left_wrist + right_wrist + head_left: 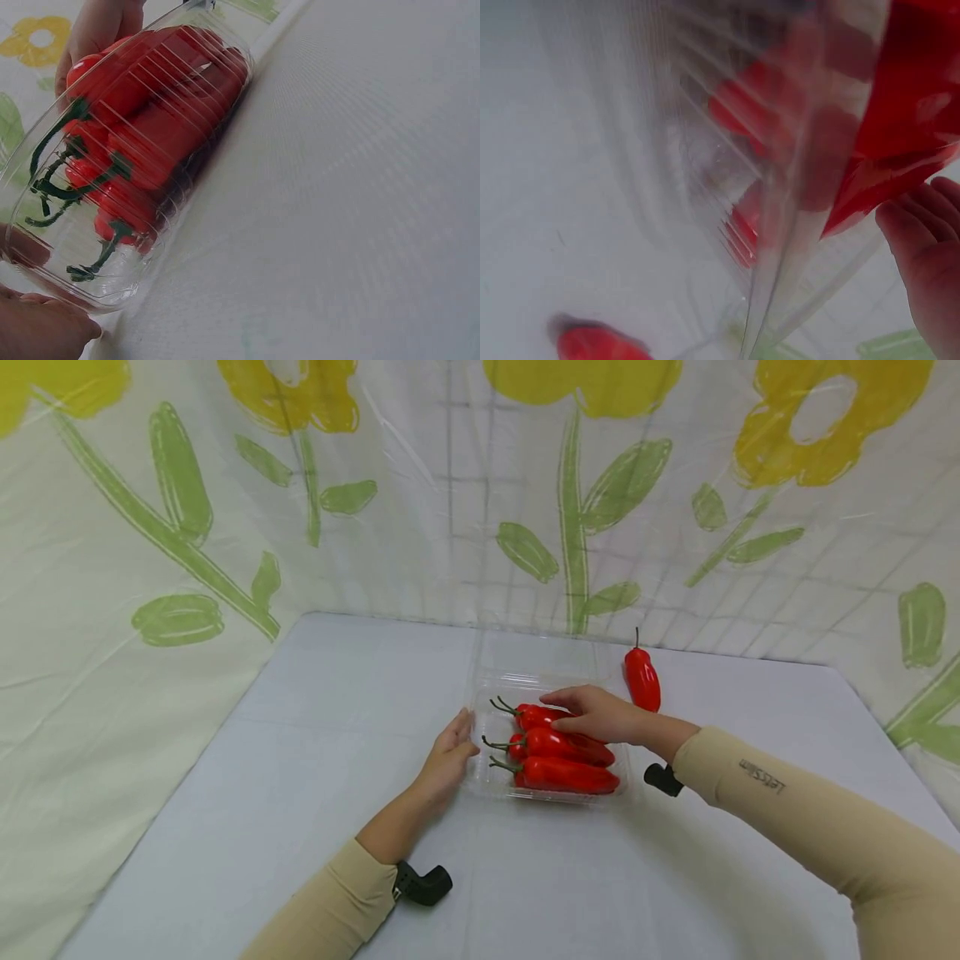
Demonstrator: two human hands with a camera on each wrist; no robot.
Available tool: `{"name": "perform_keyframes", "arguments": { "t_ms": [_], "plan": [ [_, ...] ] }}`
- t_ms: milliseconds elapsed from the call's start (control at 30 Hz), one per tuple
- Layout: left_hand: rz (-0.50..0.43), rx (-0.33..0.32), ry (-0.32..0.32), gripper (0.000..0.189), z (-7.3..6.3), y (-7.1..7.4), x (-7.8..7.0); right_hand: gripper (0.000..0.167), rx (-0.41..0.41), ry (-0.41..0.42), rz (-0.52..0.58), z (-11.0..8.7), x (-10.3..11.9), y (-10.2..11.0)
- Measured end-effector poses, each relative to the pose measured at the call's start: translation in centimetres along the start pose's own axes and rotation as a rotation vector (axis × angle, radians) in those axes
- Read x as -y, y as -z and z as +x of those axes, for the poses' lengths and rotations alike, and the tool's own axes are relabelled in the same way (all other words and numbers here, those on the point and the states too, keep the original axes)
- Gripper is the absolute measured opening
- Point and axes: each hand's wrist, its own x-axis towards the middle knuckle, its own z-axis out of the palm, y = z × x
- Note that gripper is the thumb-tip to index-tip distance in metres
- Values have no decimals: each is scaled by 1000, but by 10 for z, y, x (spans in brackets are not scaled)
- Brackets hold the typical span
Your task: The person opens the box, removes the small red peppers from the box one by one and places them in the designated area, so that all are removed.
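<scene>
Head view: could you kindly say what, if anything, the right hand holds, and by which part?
The right hand appears to hold the rearmost pepper in the container by its body, away from the stem, thumb and fingers on opposite sides.

In the head view, one piece of lettering (762, 776) can be read: it appears to say "LetsSlim", printed in small dark characters on the beige right sleeve (817, 835). The word stands on the forearm part of the fabric, nearer the cuff (693, 756) than the bend of the elbow, and runs slantwise, lengthwise along the arm. The characters are small and a little soft, so "Lets" reads fairly surely, while the exact spelling of the part after it is harder to tell.
</scene>
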Motion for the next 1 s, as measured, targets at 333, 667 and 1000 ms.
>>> {"name": "perform_keyframes", "arguments": {
  "t_ms": [333,667,1000],
  "plan": [
    [5,3,4,72,0,1,1,46,57,-27,-59,7,-3,3],
    [3,2,1,72,0,0,0,52,129,-33,17,15,-7,12],
    [-1,-6,-1,72,-1,0,0,54,139,9,60,19,-16,10]
  ]
}}
